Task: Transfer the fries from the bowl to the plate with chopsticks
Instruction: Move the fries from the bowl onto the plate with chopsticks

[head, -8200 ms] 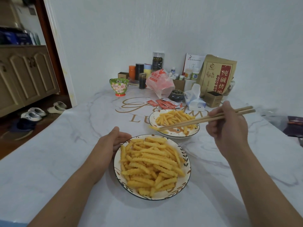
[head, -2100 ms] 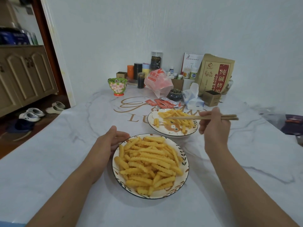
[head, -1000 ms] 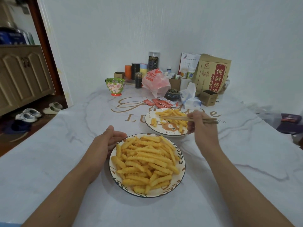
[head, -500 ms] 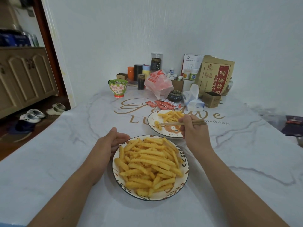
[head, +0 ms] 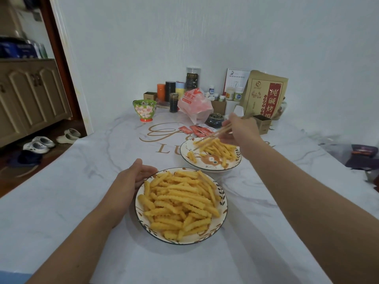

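Observation:
A leaf-rimmed near dish (head: 223,194) holds a big heap of crinkle fries (head: 180,201). Behind it stands a bear-patterned far dish (head: 211,160) with a smaller pile of fries (head: 218,149). My right hand (head: 242,130) grips wooden chopsticks (head: 213,135), which slant down to the left with their tips among the far dish's fries. Whether a fry is pinched between the tips I cannot tell. My left hand (head: 133,177) rests on the table, with relaxed fingers touching the near dish's left rim.
The marble-patterned table (head: 82,191) carries clutter at the back: a floral cup (head: 144,109), a pink plastic bag (head: 194,103), red sachets (head: 196,130), jars, a brown paper bag (head: 264,95) and a small box (head: 262,125). Dark items lie at the right edge (head: 363,154).
My right hand has moved away from the near dish's far rim to above the far dish. The chopsticks tilted from level to pointing down-left into its fries. My left hand stayed put.

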A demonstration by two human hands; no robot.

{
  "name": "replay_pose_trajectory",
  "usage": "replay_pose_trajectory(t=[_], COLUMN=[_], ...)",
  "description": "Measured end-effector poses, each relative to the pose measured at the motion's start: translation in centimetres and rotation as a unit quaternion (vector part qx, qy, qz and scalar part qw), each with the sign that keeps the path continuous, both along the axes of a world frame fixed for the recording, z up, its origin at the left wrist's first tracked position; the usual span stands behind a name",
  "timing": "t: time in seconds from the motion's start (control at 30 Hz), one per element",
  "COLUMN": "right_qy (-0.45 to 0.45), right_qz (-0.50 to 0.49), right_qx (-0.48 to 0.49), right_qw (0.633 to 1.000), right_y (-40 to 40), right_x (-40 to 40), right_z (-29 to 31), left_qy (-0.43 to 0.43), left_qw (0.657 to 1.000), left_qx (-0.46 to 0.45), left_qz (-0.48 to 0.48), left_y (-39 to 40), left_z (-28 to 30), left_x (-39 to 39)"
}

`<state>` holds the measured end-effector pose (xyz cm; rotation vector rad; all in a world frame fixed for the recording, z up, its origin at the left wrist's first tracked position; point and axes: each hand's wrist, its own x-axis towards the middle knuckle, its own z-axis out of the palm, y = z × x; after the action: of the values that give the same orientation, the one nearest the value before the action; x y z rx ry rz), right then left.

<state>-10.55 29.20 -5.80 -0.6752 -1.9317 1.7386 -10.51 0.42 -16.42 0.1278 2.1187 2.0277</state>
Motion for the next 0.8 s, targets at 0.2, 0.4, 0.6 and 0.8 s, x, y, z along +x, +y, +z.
replay_pose_trajectory(t=[0.2, 0.4, 0.6, 0.8], right_qy=[-0.004, -0.014, 0.019, 0.104], right_qz=[0.001, 0.042, 0.021, 0.006], right_qx=[0.036, 0.108, 0.086, -0.048], right_qw=[0.999, 0.993, 0.996, 0.993], right_y=[1.0, -1.0, -0.6, 1.9], right_x=[0.0, -0.2, 1.1, 3.7], right_z=[0.2, -0.3, -1.2, 0.3], left_qy=[0.006, 0.003, 0.009, -0.002], left_qw=[1.000, 1.000, 1.000, 1.000], left_qx=[-0.006, 0.000, -0.010, -0.012], left_qz=[-0.002, 0.005, 0.015, 0.018], left_y=[0.1, 0.1, 0.2, 0.5], left_z=[-0.1, -0.3, -0.3, 0.1], left_x=[0.1, -0.1, -0.1, 0.6])
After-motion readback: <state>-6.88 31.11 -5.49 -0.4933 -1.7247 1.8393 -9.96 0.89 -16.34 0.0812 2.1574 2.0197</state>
